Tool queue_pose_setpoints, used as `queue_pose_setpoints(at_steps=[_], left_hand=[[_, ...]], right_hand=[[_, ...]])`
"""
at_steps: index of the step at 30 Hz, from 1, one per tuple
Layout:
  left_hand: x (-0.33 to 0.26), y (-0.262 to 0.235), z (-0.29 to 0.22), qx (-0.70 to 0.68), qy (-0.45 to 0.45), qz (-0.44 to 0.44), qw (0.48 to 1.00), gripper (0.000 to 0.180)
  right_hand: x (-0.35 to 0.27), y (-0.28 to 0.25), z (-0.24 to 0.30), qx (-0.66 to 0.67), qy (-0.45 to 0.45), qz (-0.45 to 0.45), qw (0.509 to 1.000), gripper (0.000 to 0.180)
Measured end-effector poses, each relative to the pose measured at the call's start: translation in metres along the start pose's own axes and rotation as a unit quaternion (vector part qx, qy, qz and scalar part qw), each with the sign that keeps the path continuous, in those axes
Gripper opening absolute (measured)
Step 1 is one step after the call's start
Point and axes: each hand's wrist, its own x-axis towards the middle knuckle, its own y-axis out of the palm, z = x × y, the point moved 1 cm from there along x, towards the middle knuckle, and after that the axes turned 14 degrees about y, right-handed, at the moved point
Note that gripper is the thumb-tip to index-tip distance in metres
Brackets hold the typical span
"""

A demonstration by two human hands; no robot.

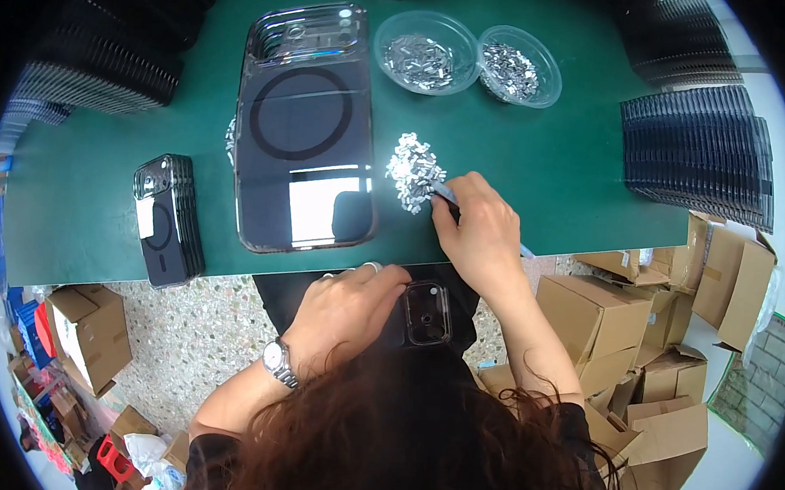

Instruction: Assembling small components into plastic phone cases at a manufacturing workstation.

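My right hand (482, 227) is closed on slim grey-blue tweezers (444, 193). Their tip reaches the near right side of a loose pile of small silvery pieces (412, 166) on the green table. Just below the table's near edge, my left hand (345, 300) grips a dark, see-through phone case (428, 313); its camera cutout shows to the right of the fingers. Part of this case is hidden by the hand and my hair. Left of the silvery pile, a tall stack of phone cases (307, 183) has a dark ring on its top one.
Two clear round tubs (426, 78) (519, 70) of silvery bits stand at the back. A smaller phone-case stack (165, 220) is at the left edge. Rows of cases (695, 154) line the table's right, others (110, 53) its left. Cardboard boxes (593, 318) crowd the floor at right.
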Motion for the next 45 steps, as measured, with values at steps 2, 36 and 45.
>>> queue_pose_setpoints(at_steps=[2,36,45], left_hand=[[0.0,0.0,0.001,-0.003,0.006,-0.007,1.0,0.014],[0.004,0.008,0.005,0.03,-0.005,0.011,0.999,0.01],[-0.007,0.008,-0.009,0.168,0.062,0.046,0.983,0.011]], right_hand=[[0.001,0.0,0.001,-0.005,0.004,-0.02,1.0,0.013],[-0.053,-0.033,-0.004,0.074,-0.115,0.263,0.955,0.026],[-0.068,-0.018,-0.006,-0.067,-0.216,0.171,0.959,0.024]])
